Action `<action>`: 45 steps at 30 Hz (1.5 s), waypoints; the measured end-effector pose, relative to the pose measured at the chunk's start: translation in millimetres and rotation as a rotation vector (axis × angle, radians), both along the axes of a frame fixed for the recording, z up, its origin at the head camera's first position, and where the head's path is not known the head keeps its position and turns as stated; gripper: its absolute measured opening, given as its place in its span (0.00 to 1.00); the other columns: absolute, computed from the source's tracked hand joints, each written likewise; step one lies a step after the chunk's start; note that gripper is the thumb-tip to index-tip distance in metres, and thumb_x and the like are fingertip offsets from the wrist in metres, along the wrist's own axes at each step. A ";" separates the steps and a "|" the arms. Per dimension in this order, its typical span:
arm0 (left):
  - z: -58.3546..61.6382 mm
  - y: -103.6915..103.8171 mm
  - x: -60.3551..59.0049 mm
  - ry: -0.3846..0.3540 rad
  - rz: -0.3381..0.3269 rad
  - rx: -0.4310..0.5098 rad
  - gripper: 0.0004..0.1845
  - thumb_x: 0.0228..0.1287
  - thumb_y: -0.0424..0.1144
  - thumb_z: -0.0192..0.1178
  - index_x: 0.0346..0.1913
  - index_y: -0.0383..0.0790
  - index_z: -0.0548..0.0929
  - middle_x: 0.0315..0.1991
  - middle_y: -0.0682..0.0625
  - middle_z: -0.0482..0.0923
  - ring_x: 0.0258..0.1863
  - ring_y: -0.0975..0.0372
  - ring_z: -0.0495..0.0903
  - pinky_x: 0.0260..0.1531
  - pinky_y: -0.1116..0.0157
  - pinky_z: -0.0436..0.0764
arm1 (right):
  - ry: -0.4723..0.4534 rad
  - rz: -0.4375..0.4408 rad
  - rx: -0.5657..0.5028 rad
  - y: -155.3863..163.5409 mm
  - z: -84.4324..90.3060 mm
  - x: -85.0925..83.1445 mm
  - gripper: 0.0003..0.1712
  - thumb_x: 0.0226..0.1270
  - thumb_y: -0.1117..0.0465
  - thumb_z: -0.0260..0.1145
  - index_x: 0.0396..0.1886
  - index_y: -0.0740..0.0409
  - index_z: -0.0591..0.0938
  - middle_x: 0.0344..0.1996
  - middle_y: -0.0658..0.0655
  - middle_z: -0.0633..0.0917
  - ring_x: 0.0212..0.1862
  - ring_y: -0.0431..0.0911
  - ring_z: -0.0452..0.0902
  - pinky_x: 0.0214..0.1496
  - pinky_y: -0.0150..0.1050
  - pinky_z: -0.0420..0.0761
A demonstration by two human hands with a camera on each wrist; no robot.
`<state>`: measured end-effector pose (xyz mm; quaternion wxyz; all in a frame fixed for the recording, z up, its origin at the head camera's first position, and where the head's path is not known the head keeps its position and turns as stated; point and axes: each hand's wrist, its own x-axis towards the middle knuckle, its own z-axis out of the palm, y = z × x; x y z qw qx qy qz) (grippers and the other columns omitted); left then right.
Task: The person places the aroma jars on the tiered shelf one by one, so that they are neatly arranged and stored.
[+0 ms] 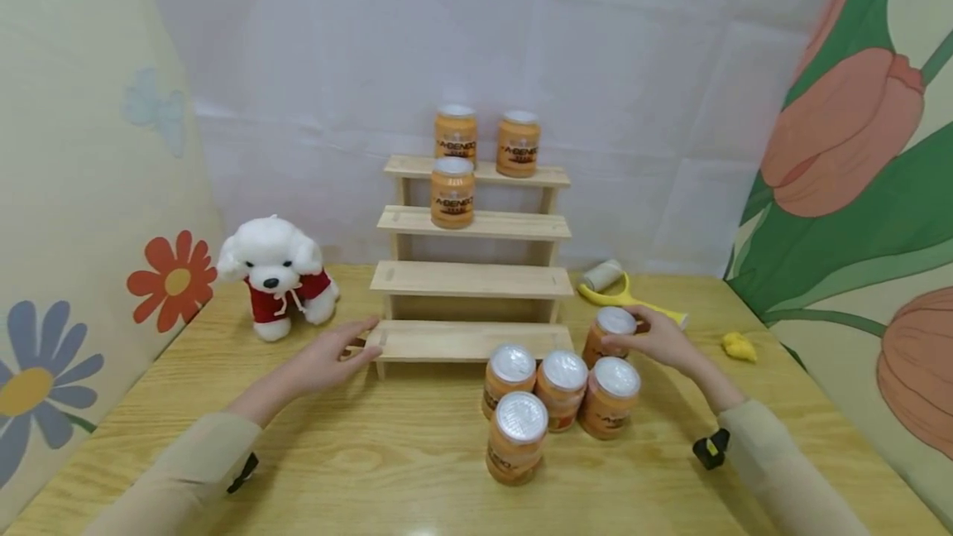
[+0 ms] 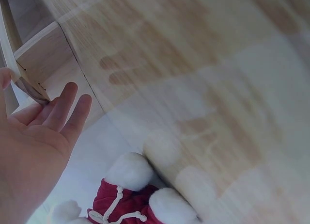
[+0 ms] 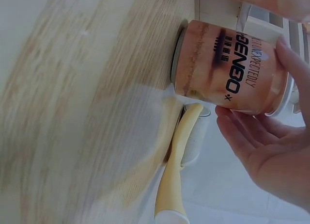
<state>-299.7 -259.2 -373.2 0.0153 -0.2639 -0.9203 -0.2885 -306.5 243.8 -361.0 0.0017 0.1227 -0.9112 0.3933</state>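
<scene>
Right grip (image 1: 658, 342) holds an orange jar (image 1: 612, 336) on the tabletop (image 1: 372, 453) (four more nearby); left grip (image 1: 328, 354), fingers straight, touches the stepped wooden shelf (image 1: 462, 340).

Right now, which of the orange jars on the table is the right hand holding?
The rear jar beside the wooden step shelf; the right hand grips it.

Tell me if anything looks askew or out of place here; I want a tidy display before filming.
Nothing is spilled or tipped. The jars on the stepped shelf stand upright, as do the four loose jars on the table. The only strays are a yellow-handled lint roller lying on its side and a small yellow object behind the right hand.
</scene>
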 end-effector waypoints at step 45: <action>-0.6 -3.1 -0.9 -0.074 0.007 0.088 0.35 0.69 0.49 0.53 0.69 0.28 0.59 0.67 0.32 0.60 0.57 0.40 0.72 0.53 0.48 0.77 | 0.151 -0.094 -0.125 -47.9 110.6 -20.5 0.39 0.55 0.41 0.69 0.60 0.60 0.73 0.53 0.63 0.79 0.53 0.53 0.75 0.53 0.46 0.78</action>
